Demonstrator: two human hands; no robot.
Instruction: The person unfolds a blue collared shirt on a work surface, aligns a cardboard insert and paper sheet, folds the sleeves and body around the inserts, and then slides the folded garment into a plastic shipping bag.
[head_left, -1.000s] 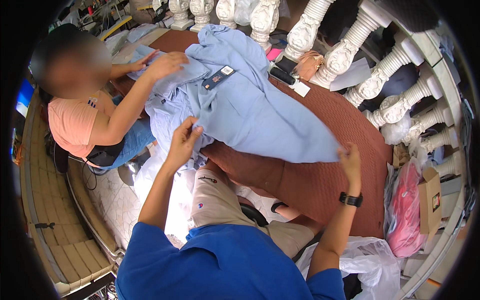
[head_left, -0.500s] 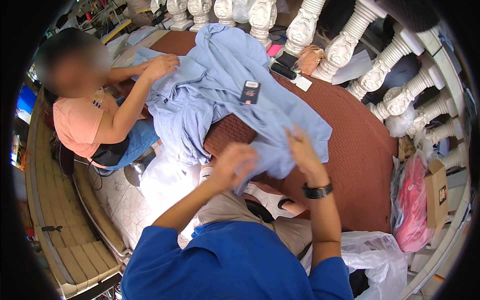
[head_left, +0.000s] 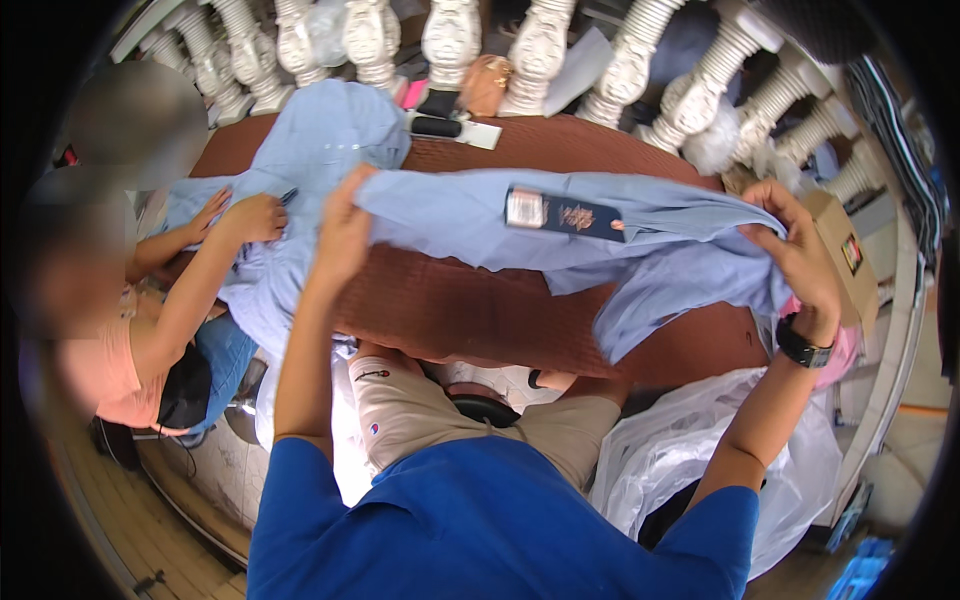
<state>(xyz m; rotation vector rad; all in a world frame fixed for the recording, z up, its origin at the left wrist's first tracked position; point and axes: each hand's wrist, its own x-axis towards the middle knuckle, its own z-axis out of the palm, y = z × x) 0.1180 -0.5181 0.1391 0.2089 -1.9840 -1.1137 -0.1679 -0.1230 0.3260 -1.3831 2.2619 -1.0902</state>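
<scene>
A light blue garment [head_left: 450, 215] is stretched sideways in front of me, above the table. My left hand [head_left: 343, 228] is closed on its left part, near the bulk of the blue cloth. At the other end my right hand [head_left: 798, 250], below which is a black wristwatch, grips the folded cloth; a loose flap hangs from the stretched part. A dark tag [head_left: 575, 215] with a white barcode patch lies on the taut fabric. To the left, a co-worker's hands [head_left: 250, 217] touch more of the light blue cloth. Whether it is all one garment I cannot tell.
The table has a brown textured cover [head_left: 440, 310]. White balusters [head_left: 450, 45] line its far edge, with a brown pouch [head_left: 485, 85], dark small items and a white card [head_left: 480, 135] before them. A clear plastic bag [head_left: 650, 430] and a cardboard box [head_left: 840, 245] stand at the right.
My hands have moved apart and up, and the garment is now pulled taut between them. The tag has come nearer with it. My view has turned rightward.
</scene>
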